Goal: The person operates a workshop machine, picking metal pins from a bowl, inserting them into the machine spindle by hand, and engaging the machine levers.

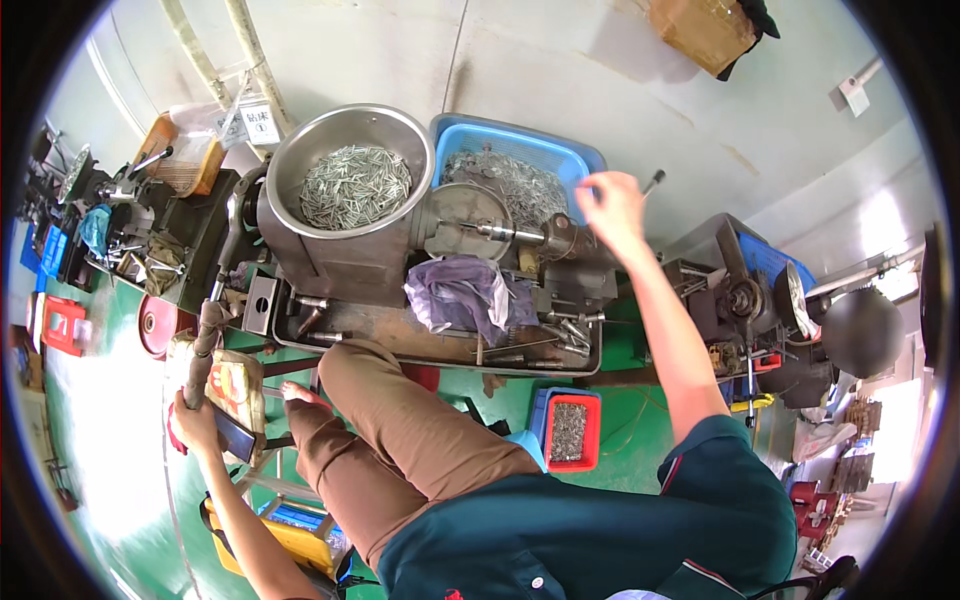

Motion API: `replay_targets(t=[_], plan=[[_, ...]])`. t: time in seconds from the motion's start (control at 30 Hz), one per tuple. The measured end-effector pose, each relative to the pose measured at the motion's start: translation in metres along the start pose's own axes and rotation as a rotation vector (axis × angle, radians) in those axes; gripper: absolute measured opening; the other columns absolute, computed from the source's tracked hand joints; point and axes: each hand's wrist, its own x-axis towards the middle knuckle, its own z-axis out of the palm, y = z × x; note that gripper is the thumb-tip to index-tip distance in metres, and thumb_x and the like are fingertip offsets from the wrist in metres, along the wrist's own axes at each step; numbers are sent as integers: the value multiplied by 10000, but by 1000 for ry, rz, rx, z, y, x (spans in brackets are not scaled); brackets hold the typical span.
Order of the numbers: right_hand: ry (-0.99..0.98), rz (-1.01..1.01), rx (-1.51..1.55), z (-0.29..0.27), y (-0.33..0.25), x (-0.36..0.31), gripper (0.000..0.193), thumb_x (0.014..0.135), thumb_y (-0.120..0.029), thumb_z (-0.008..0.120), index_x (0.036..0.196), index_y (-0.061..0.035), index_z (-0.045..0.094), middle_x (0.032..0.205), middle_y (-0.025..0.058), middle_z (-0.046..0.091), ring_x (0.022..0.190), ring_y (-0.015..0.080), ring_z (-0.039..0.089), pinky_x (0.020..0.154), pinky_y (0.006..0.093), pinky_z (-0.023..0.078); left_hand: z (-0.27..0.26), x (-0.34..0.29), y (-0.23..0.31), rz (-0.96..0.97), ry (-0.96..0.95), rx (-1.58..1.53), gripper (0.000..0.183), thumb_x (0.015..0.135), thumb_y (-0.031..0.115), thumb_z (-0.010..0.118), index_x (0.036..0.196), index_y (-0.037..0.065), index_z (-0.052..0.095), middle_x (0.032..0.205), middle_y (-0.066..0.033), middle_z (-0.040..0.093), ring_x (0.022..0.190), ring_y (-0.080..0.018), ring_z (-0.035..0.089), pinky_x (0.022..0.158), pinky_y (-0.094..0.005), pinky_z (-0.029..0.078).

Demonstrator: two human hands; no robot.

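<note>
My left hand (196, 424) is wrapped around the lower end of a long, cloth-wrapped lever (208, 335) on the left side of the machine. Up at the right, my right hand (614, 206) is raised beside the right end of a blue plastic basket (583, 160). Its fingers are curled together; anything between them is too small to make out. A lever with a black knob (656, 177) shows just behind that hand. Left of it, a metal chuck (556, 238) points toward a round metal disc. Many small metal pieces (510, 185) lie in the basket.
A steel bowl of metal pins (355, 188) sits on the machine (340, 265). A purple rag (455, 295) hangs in front, above a metal tray (385, 345) with tools. On the green floor stands a red bin (594, 462) of small parts. Another machine (745, 300) stands right.
</note>
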Motion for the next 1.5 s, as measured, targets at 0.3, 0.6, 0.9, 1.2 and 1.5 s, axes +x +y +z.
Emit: replay_targets(t=[0.3,0.6,0.9,1.2,1.5], plan=[[-727,126,473,82,-100,13,169,592,-234,589,693,-106,634,717,79,617,729,238,587,694,324,447,-16,2,10,-107,-187,50,303,680,227,560,918,41,560,814,-180,575,757,-351,546,663,-400,424],[-751,67,660,93,-96,6,181,591,-206,607,710,-71,627,686,85,604,686,205,581,648,298,435,-25,-40,42,-102,16,-50,200,627,212,604,752,65,555,620,-166,557,591,-344,551,534,-424,414],[-794,14,743,94,-104,11,194,607,-186,606,717,-27,616,675,82,603,659,163,570,645,267,429,-30,-78,72,-94,-22,-196,258,607,168,589,814,21,544,616,-183,541,599,-378,532,536,-422,406],[-800,13,672,95,-109,15,175,609,-149,585,718,-15,609,678,70,605,650,142,559,646,256,431,-35,-82,82,-160,-60,-235,289,609,169,582,851,16,542,672,-187,558,629,-368,544,551,-414,417],[-673,2,-205,54,-95,51,188,625,-225,592,727,-71,625,820,90,604,860,219,520,760,381,379,-37,-82,84,-140,-53,-254,280,607,160,576,847,21,546,660,-188,556,624,-367,546,546,-410,419]])
